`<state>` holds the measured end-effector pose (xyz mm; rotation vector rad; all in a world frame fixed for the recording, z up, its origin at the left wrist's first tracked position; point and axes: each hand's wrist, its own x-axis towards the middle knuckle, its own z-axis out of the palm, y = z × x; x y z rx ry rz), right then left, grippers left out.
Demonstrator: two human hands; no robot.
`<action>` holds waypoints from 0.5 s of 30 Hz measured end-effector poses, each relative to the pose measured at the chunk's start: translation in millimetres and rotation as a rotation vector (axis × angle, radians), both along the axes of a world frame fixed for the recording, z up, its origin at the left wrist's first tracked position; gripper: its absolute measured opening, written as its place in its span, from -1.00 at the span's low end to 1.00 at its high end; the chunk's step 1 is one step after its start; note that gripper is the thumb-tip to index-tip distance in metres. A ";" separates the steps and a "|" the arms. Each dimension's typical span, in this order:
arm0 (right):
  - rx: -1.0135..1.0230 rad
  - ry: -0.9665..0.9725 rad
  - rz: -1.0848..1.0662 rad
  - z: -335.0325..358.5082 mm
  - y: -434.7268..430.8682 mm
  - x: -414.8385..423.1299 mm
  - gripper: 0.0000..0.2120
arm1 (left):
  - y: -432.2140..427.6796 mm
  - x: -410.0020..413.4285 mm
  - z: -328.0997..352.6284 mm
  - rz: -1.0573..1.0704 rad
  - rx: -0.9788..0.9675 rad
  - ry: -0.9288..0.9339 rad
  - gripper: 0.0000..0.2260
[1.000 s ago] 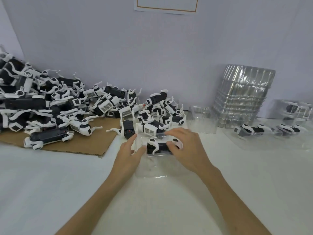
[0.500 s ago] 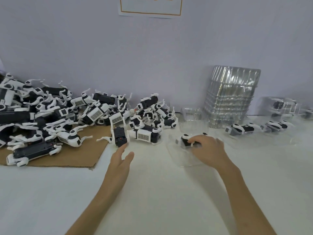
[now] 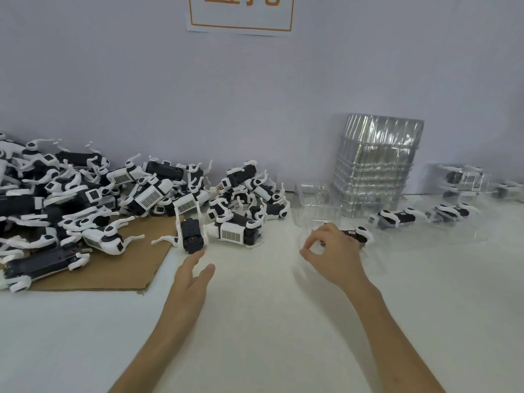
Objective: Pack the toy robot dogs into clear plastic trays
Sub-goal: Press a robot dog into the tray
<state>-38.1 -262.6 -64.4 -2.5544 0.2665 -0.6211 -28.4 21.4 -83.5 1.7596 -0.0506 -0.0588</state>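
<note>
White table (image 3: 255, 321), clear tray (image 3: 375, 262) holding one toy dog (image 3: 358, 235), tray stack (image 3: 377, 165) behind.

- A heap of toy dogs (image 3: 85, 199) fills the table's (image 3: 255, 336) back left, partly on a cardboard sheet (image 3: 113, 276) at the left edge.
- My left hand (image 3: 192, 279) is just before one dog (image 3: 192, 236) at the cardboard's right edge.
- Right of centre lies a tray (image 3: 377, 265) with a dog (image 3: 358, 235) in it, my right hand (image 3: 334, 255) pinching its left rim.
- Behind it sits an empty tray (image 3: 317, 199); right of that, a tray stack (image 3: 374, 168) stands against the wall.
- Packed dogs (image 3: 397, 218) line the back right edge.
</note>
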 end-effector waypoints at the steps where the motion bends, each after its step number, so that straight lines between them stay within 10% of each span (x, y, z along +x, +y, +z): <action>1: 0.067 -0.051 0.009 0.3 -2.7 0.2 -0.80 | -0.3 0.1 -0.1 0.000 0.004 0.001 -0.67; 5: 0.381 -0.141 0.018 2.8 -18.3 3.2 -0.77 | 0.5 -1.2 0.6 -0.007 0.005 0.005 -0.68; 15: 0.131 -0.003 0.039 6.9 -56.5 26.1 -0.84 | 1.2 -2.5 1.0 -0.020 0.019 -0.003 -0.70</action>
